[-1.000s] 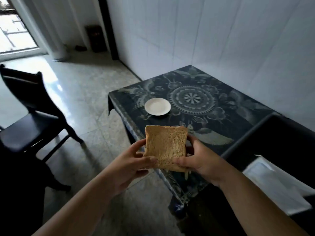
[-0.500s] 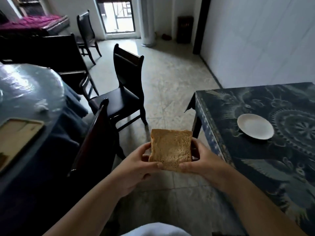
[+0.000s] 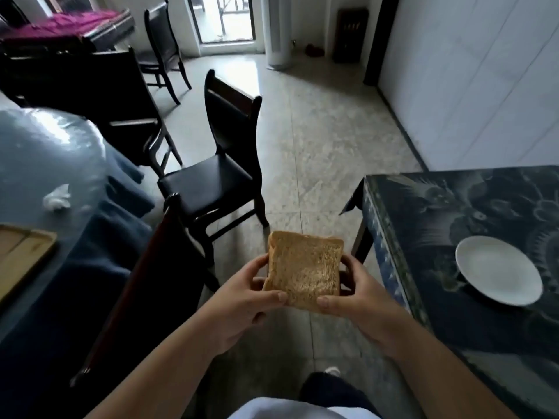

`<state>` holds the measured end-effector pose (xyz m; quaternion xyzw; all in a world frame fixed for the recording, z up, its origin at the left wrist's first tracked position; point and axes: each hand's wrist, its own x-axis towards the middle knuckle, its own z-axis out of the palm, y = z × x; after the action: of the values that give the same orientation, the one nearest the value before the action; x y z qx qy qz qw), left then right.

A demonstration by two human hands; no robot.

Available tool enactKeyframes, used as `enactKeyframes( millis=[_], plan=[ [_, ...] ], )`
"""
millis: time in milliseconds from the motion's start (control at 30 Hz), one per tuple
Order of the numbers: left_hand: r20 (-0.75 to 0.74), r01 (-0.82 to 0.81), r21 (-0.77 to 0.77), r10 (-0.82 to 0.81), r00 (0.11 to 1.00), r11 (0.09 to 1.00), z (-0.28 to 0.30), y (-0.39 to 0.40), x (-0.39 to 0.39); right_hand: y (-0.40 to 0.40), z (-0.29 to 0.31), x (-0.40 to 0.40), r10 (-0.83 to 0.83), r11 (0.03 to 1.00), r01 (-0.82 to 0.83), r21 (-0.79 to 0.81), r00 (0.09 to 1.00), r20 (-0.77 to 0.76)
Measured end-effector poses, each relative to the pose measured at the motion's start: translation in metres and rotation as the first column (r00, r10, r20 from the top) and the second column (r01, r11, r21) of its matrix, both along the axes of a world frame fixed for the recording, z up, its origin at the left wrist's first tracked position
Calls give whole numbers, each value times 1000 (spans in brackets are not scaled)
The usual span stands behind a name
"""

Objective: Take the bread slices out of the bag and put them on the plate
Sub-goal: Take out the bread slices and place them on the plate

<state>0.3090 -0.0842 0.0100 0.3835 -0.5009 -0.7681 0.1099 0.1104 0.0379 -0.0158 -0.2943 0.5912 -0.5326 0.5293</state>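
Note:
A brown bread slice (image 3: 304,269) is held flat in front of me, over the tiled floor, between both hands. My left hand (image 3: 242,300) grips its left and near edge with the thumb on top. My right hand (image 3: 360,294) grips its right and near edge the same way. A white plate (image 3: 499,273) with nothing on it sits on the dark patterned table (image 3: 438,213) to the right of the slice, apart from my hands. No bread bag is in view.
A dark wooden chair (image 3: 223,167) stands ahead on the floor, and another chair back (image 3: 142,282) is close at my left. A round table with a blue cloth (image 3: 54,182) carries a wooden board (image 3: 21,255) and a crumpled tissue (image 3: 57,198). A white wall runs along the right.
My view has swung left, so the plate and patterned table slid from the centre to the right edge. Both hands keep the same hold on the slice.

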Motion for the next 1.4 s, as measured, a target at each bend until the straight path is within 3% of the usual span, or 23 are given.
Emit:
enactKeyframes(
  millis=[300,633,800,1000,1167,1400],
  plan=[
    [-2,105,15,-105,994,994,8,-54,-130,-36,2,-119,-84,996,84,5,996,27],
    [-28,427,58,-426,904,902,0,-101,-281,-22,3,-210,-450,889,458,-8,877,172],
    [-53,671,47,-669,741,740,-7,-123,-370,-16,4,-238,-668,732,681,-6,721,185],
    [-124,896,61,-888,444,439,-4,-134,-460,-18,9,-248,-880,460,888,-4,456,129],
    [-118,961,104,-956,267,256,-9,-120,-506,-13,2,-238,-961,267,964,17,265,75],
    [30,999,51,-999,14,16,-36,-76,-529,6,-22,-215,-998,54,995,88,53,16]
  ],
)
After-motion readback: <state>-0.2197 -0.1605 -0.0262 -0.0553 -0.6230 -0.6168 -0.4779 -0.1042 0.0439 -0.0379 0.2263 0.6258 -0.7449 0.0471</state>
